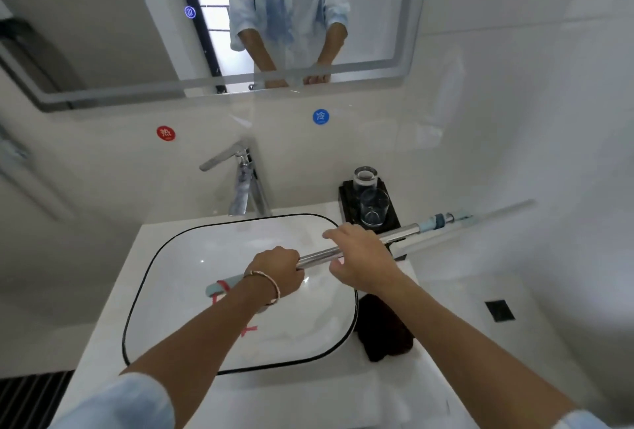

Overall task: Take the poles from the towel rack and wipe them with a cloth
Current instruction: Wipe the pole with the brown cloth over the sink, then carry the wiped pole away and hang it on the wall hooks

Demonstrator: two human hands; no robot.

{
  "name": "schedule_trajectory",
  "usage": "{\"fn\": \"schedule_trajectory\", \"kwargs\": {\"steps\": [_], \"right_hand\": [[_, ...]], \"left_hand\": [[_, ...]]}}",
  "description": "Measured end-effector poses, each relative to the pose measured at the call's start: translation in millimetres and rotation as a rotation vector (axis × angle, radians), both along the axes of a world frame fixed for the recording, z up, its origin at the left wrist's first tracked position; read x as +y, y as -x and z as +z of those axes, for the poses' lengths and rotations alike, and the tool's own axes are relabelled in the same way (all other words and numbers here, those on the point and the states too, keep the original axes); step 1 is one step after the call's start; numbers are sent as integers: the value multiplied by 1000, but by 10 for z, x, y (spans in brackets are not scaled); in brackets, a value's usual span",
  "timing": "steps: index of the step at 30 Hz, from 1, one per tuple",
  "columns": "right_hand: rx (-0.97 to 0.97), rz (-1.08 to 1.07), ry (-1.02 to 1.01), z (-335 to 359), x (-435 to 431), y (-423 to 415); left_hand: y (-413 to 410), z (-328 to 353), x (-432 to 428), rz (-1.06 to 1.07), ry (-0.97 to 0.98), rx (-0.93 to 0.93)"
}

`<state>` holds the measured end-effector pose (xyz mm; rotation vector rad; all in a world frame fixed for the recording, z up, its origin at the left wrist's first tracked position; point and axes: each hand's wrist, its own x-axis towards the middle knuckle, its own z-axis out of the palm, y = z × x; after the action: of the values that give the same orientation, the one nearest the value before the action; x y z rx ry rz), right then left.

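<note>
Head view, left hand point(279, 269): fist clamped round the pole point(317, 257), above the basin point(192, 267).
Right hand point(362, 257): just beside the left, closed loosely on the same pole, fingers over it and thumb beneath.
Pole: steel, slanting across the basin; pale-blue capped end by the left wrist, far end past the basin's right rim.
Cloth point(384, 329): dark, bunched against the basin's right side, untouched.

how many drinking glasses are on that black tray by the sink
2. The rear glass stands at the back of the black tray, near the wall. The front glass stands right before it, just behind the pole. No others show.
</note>
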<state>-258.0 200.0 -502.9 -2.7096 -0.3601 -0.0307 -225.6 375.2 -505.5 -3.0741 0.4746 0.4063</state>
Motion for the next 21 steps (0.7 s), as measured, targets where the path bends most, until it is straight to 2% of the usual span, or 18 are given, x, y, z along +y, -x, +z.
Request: {"fn": "schedule_trajectory", "kwargs": {"steps": [3,5,7,9,11,12,15,17,19,21], "right_hand": [[84,75,295,-89,78,-112],[71,78,355,-112,93,-167],[79,95,386,-83,100,-219],[105,102,403,-56,131,-272],[118,50,375,-50,171,-335],[116,25,355,-42,197,-373],[101,5,317,36,306,-468],[96,22,305,120,446,-494],[71,58,294,192,632,-503],[22,95,289,298,833,-503]], "left_hand": [[24,83,-111,-50,-18,-31],[35,118,-116,-53,13,-15],[53,144,-40,-44,129,-4],[107,142,77,-57,419,-136],[245,152,173,49,821,-290],[319,151,200,164,968,-249],[455,82,290,623,1169,262],[443,48,419,929,1407,481],[359,88,586,1089,1726,423],[229,226,771,1073,1945,244]]}}
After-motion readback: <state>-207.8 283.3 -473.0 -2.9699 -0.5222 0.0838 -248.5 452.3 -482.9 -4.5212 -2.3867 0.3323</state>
